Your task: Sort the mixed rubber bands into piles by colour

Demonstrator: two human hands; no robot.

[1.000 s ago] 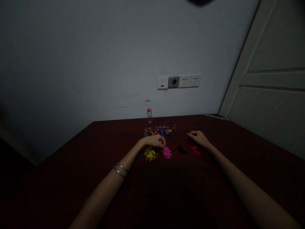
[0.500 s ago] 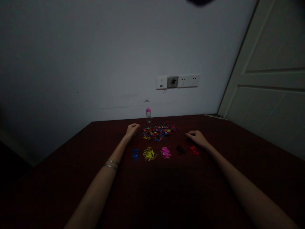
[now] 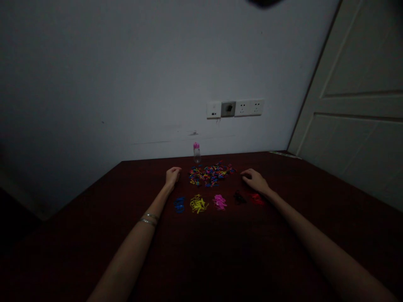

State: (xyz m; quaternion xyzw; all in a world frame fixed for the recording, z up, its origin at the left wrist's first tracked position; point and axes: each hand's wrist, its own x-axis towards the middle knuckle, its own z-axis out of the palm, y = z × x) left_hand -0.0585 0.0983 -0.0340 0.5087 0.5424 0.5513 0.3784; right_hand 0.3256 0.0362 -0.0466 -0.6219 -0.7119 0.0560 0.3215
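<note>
Your left hand [image 3: 173, 175] and right hand [image 3: 253, 179] flank the mixed pile of coloured bands [image 3: 211, 173]
The left is curled near its left edge, the right bent near its right; I cannot tell whether either grips anything. Nearer you on the counter [image 3: 214, 251] lie blue bands [image 3: 179, 204], yellow bands [image 3: 198, 204], pink bands [image 3: 219, 202], black bands [image 3: 239, 198] and red bands [image 3: 257, 199] in a row, while a pink-topped bottle [image 3: 197, 155] stands behind the pile

head-worn view, set well back, facing forward and down, tabletop [image 3: 201, 247] to wall [image 3: 151, 75]
</note>
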